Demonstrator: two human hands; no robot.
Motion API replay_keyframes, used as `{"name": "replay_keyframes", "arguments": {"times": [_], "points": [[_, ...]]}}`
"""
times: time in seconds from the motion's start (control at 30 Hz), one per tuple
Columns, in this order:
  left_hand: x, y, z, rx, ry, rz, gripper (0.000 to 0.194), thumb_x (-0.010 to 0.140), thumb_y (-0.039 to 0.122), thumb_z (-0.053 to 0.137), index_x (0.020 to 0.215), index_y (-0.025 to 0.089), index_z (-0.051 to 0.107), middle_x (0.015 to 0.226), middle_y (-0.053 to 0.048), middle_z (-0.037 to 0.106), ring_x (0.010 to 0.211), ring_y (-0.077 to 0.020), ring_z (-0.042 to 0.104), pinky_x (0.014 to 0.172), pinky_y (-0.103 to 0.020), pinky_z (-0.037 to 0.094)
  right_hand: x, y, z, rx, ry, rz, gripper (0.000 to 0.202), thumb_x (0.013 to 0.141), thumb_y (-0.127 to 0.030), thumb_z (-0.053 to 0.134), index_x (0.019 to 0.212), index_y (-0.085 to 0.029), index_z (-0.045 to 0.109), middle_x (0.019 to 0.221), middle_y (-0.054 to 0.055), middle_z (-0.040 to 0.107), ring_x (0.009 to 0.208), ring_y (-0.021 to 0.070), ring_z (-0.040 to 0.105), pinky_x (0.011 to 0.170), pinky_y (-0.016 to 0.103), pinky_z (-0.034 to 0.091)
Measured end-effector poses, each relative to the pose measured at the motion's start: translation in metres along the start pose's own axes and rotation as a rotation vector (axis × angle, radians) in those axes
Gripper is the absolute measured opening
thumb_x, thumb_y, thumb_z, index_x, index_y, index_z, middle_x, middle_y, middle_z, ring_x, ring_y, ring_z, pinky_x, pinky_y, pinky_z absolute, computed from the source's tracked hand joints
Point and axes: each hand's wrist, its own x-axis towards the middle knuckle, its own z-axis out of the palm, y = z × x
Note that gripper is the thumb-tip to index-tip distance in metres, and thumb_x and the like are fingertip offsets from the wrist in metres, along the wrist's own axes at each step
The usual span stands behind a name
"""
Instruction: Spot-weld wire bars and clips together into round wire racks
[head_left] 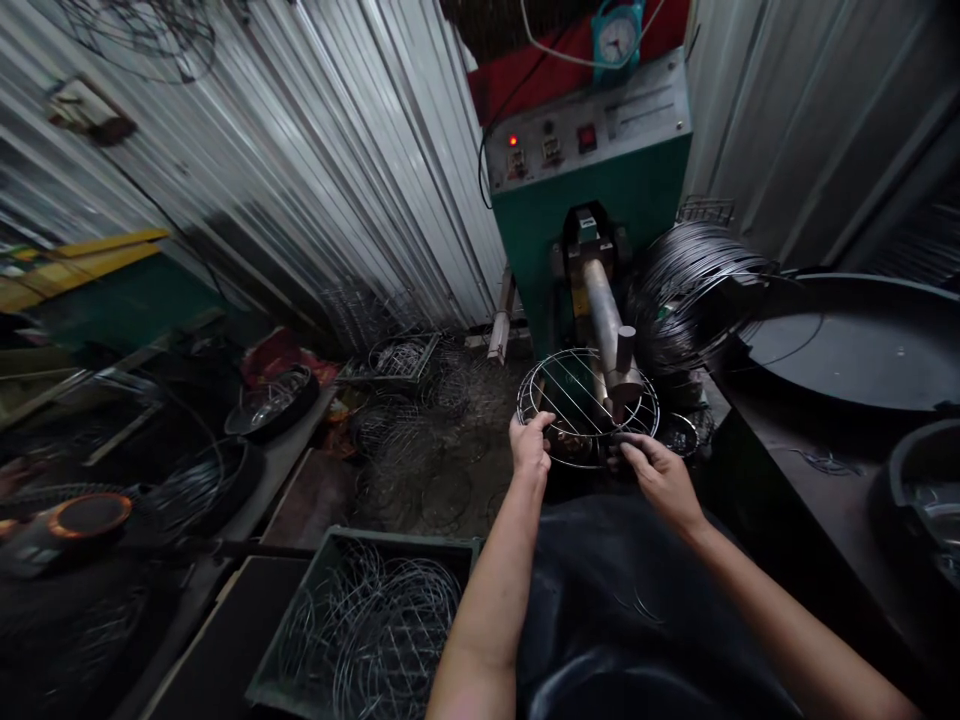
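Note:
A round wire rack (574, 392) with parallel cross wires lies under the metal arm (606, 310) of a green machine (517, 230). My left hand (531, 443) grips the rack's near left rim, thumb on top. My right hand (660, 478) is pinched at the near right rim, just below the machine's electrode tip (618, 408); its fingertips are dark, and whether a small piece sits between them is too small to tell. A red light glows on the machine's control panel (566, 135).
A green crate (296, 600) of wire rings stands at lower left. Coiled wire (694, 285) and a large black basin (862, 345) are on the right, with another tub (919, 460) nearer. Loose wire pieces litter the floor (469, 440). A glowing round heater (90, 515) is far left.

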Motion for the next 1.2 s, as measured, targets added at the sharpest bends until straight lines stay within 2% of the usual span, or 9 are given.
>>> {"name": "replay_keyframes", "arguments": {"times": [0.1, 0.23, 0.33, 0.67, 0.9, 1.2], "points": [[-0.002, 0.000, 0.003, -0.005, 0.004, -0.020, 0.033, 0.047, 0.020, 0.071, 0.072, 0.016, 0.050, 0.059, 0.007, 0.044, 0.041, -0.0014, 0.036, 0.036, -0.015, 0.017, 0.000, 0.000, -0.004, -0.036, 0.016, -0.039, 0.035, 0.075, -0.048, 0.059, 0.093, -0.019, 0.066, 0.078, 0.006, 0.070, 0.071, 0.0209, 0.066, 0.063, 0.033, 0.055], [-0.003, -0.002, 0.003, -0.012, 0.006, -0.015, 0.034, 0.047, 0.018, 0.072, 0.074, 0.016, 0.051, 0.059, 0.008, 0.042, 0.040, -0.0004, 0.033, 0.036, -0.015, 0.015, 0.004, 0.010, -0.008, -0.136, -0.073, 0.031, 0.036, 0.072, -0.048, 0.061, 0.088, -0.017, 0.067, 0.061, 0.003, 0.066, 0.052, 0.0177, 0.061, 0.049, 0.030, 0.051], [-0.003, -0.002, 0.002, -0.016, 0.009, -0.005, 0.033, 0.048, 0.016, 0.070, 0.074, 0.016, 0.050, 0.059, 0.008, 0.042, 0.040, -0.0002, 0.031, 0.036, -0.016, 0.014, 0.007, 0.016, -0.009, -0.141, -0.093, 0.057, 0.035, 0.072, -0.045, 0.061, 0.089, -0.015, 0.067, 0.060, 0.003, 0.066, 0.050, 0.0164, 0.060, 0.046, 0.028, 0.050], [-0.004, -0.005, 0.008, 0.008, 0.001, 0.006, 0.037, 0.048, 0.019, 0.073, 0.077, 0.016, 0.051, 0.062, 0.007, 0.046, 0.042, -0.0019, 0.038, 0.037, -0.015, 0.017, 0.007, 0.012, -0.009, -0.021, -0.044, 0.069, 0.042, 0.069, -0.051, 0.064, 0.089, -0.014, 0.065, 0.070, 0.005, 0.067, 0.060, 0.0186, 0.065, 0.047, 0.028, 0.053], [0.000, -0.007, 0.009, -0.002, 0.004, -0.036, 0.035, 0.048, 0.017, 0.070, 0.077, 0.016, 0.050, 0.056, 0.009, 0.041, 0.040, -0.0025, 0.038, 0.034, -0.016, 0.018, 0.013, 0.011, -0.012, 0.006, -0.050, 0.064, 0.037, 0.069, -0.048, 0.065, 0.087, -0.016, 0.065, 0.069, 0.004, 0.066, 0.060, 0.0175, 0.064, 0.052, 0.029, 0.054], [-0.001, -0.008, 0.013, 0.024, 0.052, -0.084, 0.035, 0.050, 0.018, 0.074, 0.078, 0.015, 0.053, 0.055, 0.007, 0.046, 0.040, -0.0039, 0.039, 0.036, -0.017, 0.019, 0.020, 0.005, -0.008, -0.025, -0.083, 0.039, 0.037, 0.070, -0.051, 0.062, 0.082, -0.016, 0.065, 0.066, 0.004, 0.065, 0.056, 0.0168, 0.061, 0.055, 0.031, 0.053]]}}
